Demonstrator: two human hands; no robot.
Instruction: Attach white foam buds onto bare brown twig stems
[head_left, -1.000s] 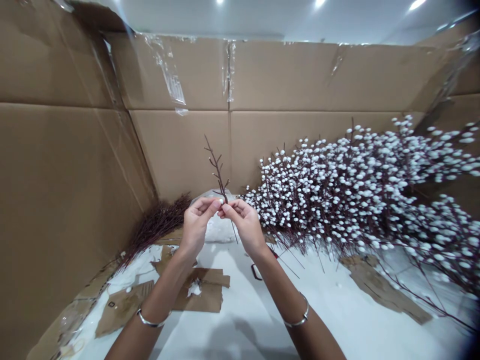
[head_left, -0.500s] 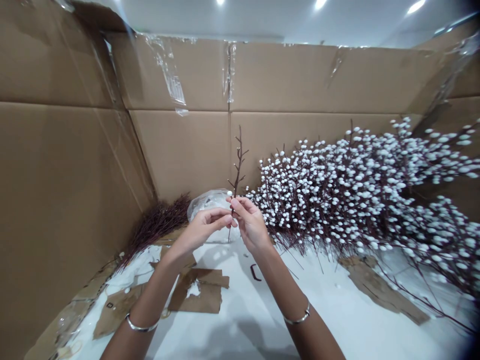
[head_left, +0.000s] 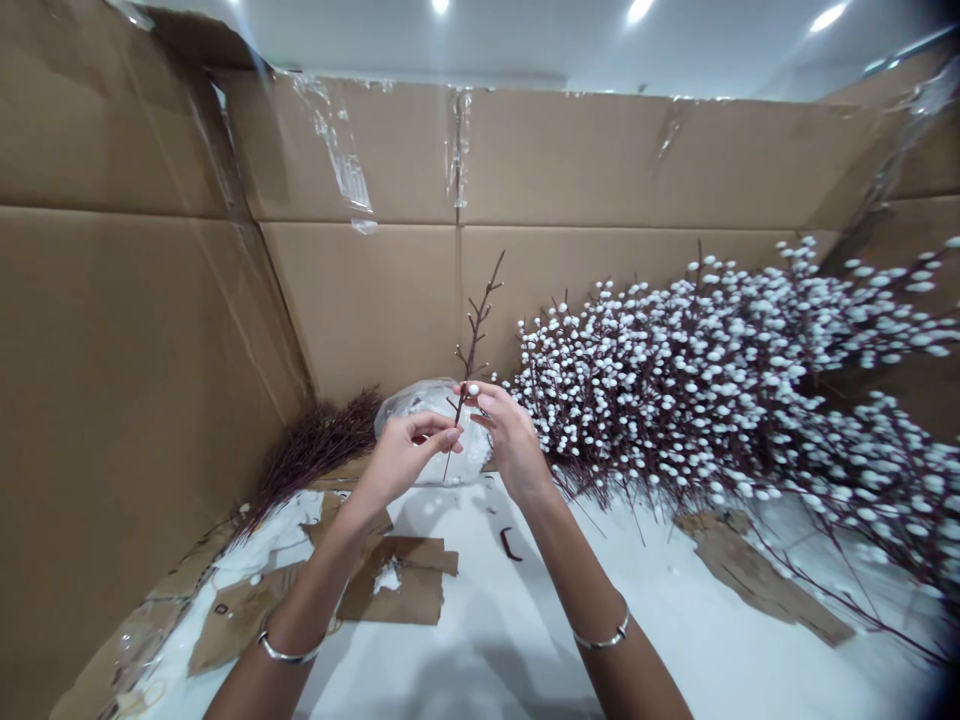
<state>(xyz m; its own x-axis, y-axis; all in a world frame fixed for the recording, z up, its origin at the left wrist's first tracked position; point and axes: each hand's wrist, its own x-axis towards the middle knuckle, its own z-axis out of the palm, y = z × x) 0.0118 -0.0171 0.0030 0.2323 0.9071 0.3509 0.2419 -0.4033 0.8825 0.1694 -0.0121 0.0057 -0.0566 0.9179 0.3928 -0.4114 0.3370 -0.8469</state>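
My left hand [head_left: 409, 450] pinches the lower stem of a thin brown artificial twig [head_left: 472, 335], which stands upright and leans right at its top. Short bare side stubs line the twig. One white berry [head_left: 473, 390] shows at the fingertips of my right hand [head_left: 514, 440]; I cannot tell whether it is fixed to the twig. The right hand's fingers are loosely bent and parted, the index tip close against the stem. Behind the hands lies a clear plastic bag [head_left: 472, 455] with pale contents that I cannot make out.
Many white-berried branches [head_left: 675, 370] are heaped at the right. A bundle of bare brown twigs [head_left: 319, 450] lies at the left. Cardboard scraps [head_left: 409, 590] and a small dark curved piece [head_left: 510, 545] rest on the white tabletop [head_left: 480, 640]. Cardboard walls [head_left: 360, 300] stand behind and left.
The right fingers have loosened from the stem and parted. The twig's top has tipped right, while the left hand keeps its pinch slightly lower on the stem.
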